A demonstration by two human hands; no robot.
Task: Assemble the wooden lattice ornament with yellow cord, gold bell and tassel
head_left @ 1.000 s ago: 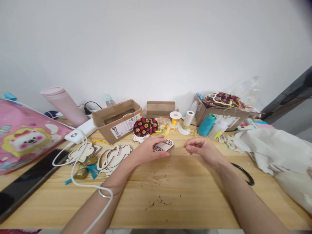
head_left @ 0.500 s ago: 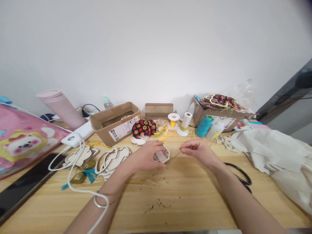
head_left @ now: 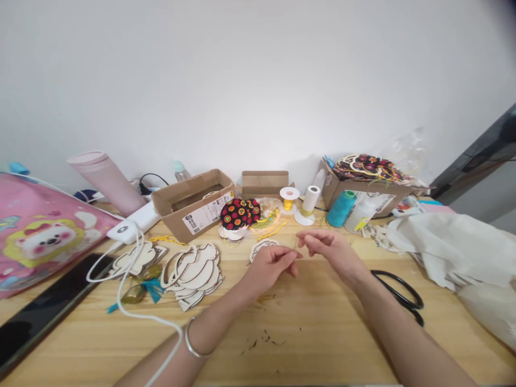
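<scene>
My left hand [head_left: 271, 265] hovers low over the wooden table [head_left: 314, 333], fingers pinched together at the tips. My right hand [head_left: 328, 245] is close beside it, fingers also pinched, apparently on a thin thread I can barely make out. The two sets of fingertips nearly meet. A small round fretwork wooden piece [head_left: 260, 247] lies on the table just behind my left hand, no longer covered by it. A bangle sits on my left wrist.
A stack of wooden cloud-shaped cutouts [head_left: 195, 269] lies left. Behind stand cardboard boxes [head_left: 193, 201], thread spools [head_left: 309, 203], a teal spool [head_left: 341, 207], patterned fabric pieces [head_left: 241, 210]. Black scissors [head_left: 403, 293] and white cloth [head_left: 447, 247] are right. A pink bag [head_left: 44, 231] and tablet [head_left: 44, 309] lie left.
My left hand has lifted off the round fretwork piece and moved right to meet my right hand. The right hand stayed about where it was.
</scene>
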